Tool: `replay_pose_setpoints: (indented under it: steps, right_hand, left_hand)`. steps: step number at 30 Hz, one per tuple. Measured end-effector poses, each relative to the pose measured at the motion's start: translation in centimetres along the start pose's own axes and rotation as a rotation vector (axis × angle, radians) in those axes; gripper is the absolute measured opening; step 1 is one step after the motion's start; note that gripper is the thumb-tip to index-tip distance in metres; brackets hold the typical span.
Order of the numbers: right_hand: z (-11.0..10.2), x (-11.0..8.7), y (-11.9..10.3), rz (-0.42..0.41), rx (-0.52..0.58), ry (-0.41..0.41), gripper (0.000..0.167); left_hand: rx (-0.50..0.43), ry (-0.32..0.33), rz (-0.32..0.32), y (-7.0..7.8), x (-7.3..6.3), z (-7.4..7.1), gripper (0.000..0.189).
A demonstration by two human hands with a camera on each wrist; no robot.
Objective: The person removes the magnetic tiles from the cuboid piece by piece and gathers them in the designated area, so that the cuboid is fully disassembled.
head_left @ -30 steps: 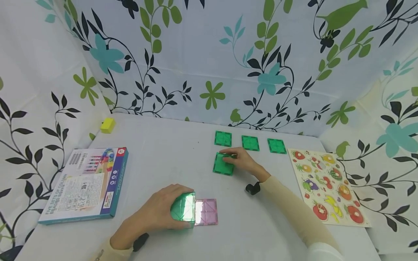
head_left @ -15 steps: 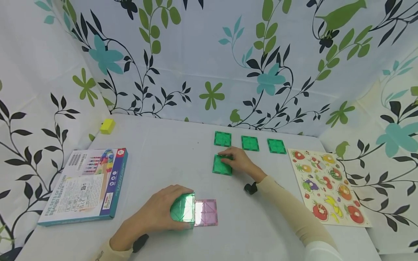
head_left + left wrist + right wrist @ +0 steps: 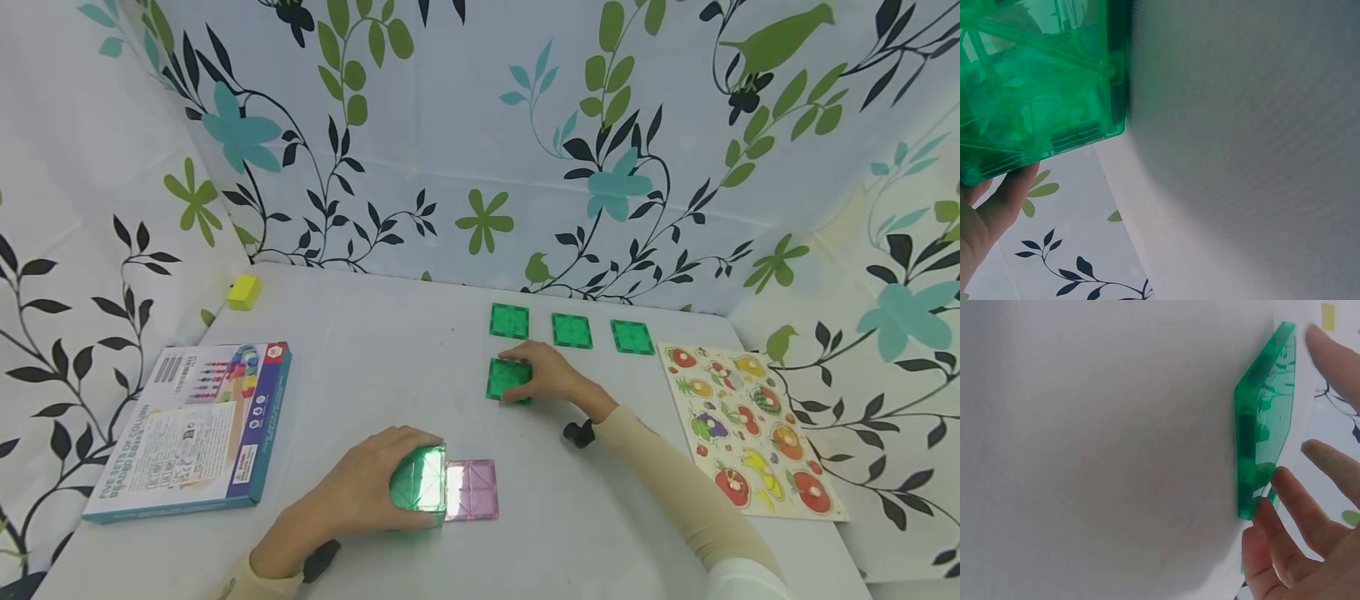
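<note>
My left hand grips a green see-through box built of magnetic tiles, thumb at its near side and fingers at the far side. The box fills the upper left of the left wrist view. Against its right side lies a pink magnetic tile. Farther back, my right hand spans a green magnetic tile lying flat on the table. In the right wrist view several fingertips touch one edge of this tile, while the thumb stands apart from it, spread wide.
Three more green tiles lie in a row at the back. A fruit sticker sheet is at the right. A boxed beading set lies at the left, with a yellow block behind it. A patterned cloth hangs behind the table.
My right thumb has moved off the tile's top to its near edge, opening the hand's span. The left hand, box and pink tile have stayed put.
</note>
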State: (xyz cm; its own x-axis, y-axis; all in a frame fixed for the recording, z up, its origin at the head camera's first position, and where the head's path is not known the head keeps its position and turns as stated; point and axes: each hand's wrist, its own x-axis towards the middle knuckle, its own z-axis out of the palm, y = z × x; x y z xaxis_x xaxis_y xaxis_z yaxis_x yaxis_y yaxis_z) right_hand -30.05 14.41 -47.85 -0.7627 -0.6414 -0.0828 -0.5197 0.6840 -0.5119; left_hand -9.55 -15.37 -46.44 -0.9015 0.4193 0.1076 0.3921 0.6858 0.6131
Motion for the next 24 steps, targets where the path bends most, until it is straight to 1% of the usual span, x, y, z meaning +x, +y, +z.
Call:
replay_pose_setpoints:
  steps: [3, 6, 11, 17, 20, 24]
  right_hand:
    - [0.1, 0.1, -0.3, 0.001, -0.039, -0.022, 0.076]
    - [0.1, 0.2, -0.5, 0.020, -0.057, -0.027, 0.076]
    - [0.2, 0.3, -0.7, 0.028, -0.069, -0.029, 0.075]
    - [0.2, 0.2, -0.8, 0.025, -0.082, -0.027, 0.073]
    - [0.5, -0.1, -0.8, 0.026, -0.092, -0.003, 0.073]
    - [1.2, -1.2, -1.2, 0.007, -0.134, 0.071, 0.074]
  left_hand:
    - [-0.004, 0.003, -0.003, 0.0, 0.0, 0.0, 0.080]
    - [-0.005, 0.005, -0.003, 0.1, 0.0, -0.1, 0.080]
    - [0.002, -0.003, 0.005, 0.1, 0.0, -0.1, 0.080]
    - [0.005, -0.008, -0.002, 0.2, 0.0, -0.2, 0.079]
    - [0.014, -0.005, 0.006, 0.2, 0.1, -0.2, 0.079]
    - [0.020, -0.009, 0.008, 0.2, 0.1, -0.2, 0.080]
